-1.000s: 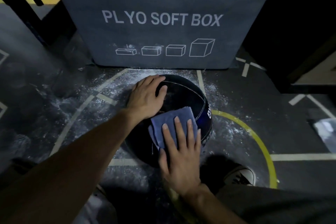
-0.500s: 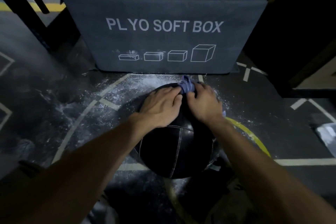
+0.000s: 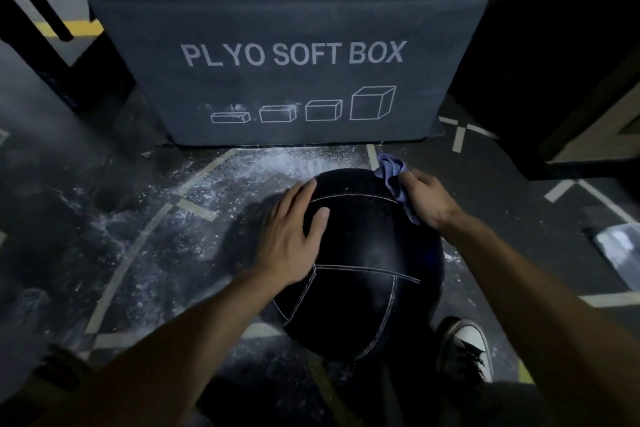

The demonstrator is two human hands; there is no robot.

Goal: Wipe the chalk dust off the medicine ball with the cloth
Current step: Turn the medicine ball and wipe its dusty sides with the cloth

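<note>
A black medicine ball (image 3: 360, 288) with pale stitched seams rests on the dark gym floor in front of me. My left hand (image 3: 291, 236) lies flat on its upper left side, fingers spread, holding nothing. My right hand (image 3: 424, 198) presses a bunched blue cloth (image 3: 393, 173) against the ball's far right edge. Part of the cloth is hidden under that hand. The ball's near face looks dark, with a faint pale haze near the middle.
A grey soft box (image 3: 287, 69) labelled PLYO SOFT BOX stands just behind the ball, another stacked on it. White chalk dust (image 3: 263, 166) is scattered on the floor to the left and behind. My shoe (image 3: 465, 347) is at the lower right.
My right hand has carried the cloth from the ball's near top over its far side to the far right edge. The left hand slid slightly down the left side. The ball has turned.
</note>
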